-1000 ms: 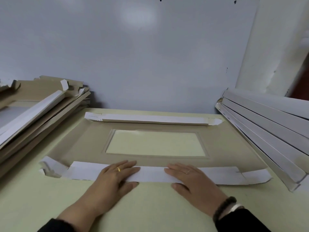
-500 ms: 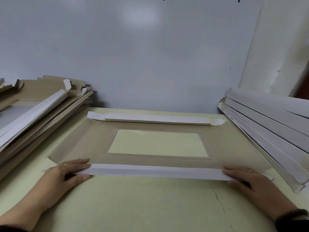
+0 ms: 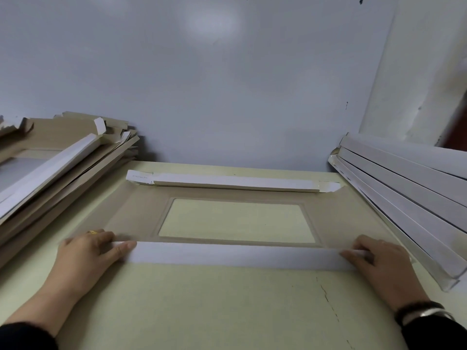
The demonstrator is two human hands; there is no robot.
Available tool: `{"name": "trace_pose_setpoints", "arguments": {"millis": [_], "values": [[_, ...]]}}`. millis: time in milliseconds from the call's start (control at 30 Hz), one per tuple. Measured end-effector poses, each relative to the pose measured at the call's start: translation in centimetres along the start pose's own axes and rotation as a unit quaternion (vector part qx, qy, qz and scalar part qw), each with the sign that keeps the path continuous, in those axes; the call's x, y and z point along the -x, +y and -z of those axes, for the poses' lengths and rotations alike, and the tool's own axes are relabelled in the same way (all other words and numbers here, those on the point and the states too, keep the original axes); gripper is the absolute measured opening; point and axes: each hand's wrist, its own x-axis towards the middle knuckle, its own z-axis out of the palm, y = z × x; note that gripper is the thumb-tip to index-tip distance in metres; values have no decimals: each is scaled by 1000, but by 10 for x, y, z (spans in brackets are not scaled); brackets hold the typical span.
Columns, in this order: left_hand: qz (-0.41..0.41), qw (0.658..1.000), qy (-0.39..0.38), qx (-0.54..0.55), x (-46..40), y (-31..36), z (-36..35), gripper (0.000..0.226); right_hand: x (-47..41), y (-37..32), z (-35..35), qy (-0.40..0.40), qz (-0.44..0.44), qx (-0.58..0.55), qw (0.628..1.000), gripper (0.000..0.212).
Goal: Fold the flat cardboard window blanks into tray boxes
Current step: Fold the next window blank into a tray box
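Cardboard blank [image 3: 141,213]: matte brown, rectangular window; hands pinch white flap [image 3: 235,256].

One window blank [image 3: 141,210] lies on the desk [image 3: 227,306], with one cut-out window and two white flaps folded up, far and near. Two hands: left hand [image 3: 86,256], right hand [image 3: 379,263]. Two stacks flank the blank: brown blanks [image 3: 63,157] to its left, white-sided pieces [image 3: 409,193] to its right, perhaps five layers; edges merge.
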Motion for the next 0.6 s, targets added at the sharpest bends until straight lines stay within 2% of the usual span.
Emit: {"name": "trace_pose_setpoints", "arguments": {"millis": [67,200,267,300,400,467,500,533,600], "values": [[12,999,-6,-31,-4,4,-3,30,-2,-1,-3,-3,7,19,1000,26],[14,995,-9,-98,-5,7,-10,17,-7,0,-8,-39,-35,21,998,14],[-2,996,4,-89,-2,12,-15,3,-7,-2,-12,-53,-40,32,997,23],[-24,996,10,-88,2,18,-16,4,-6,-6,-15,-53,-26,46,997,26],[-153,985,1,-85,11,49,-28,32,-2,-35,-28,-85,79,77,990,39],[-189,979,-56,-60,19,83,-41,54,3,-66,-43,-103,163,88,977,50],[-189,977,-82,-57,23,97,-50,62,5,-83,-50,-105,194,75,972,49],[-190,974,-106,-56,27,108,-60,65,8,-99,-56,-103,225,73,966,45],[-200,967,-138,-73,32,124,-78,59,12,-123,-70,-150,252,70,953,47]]}}
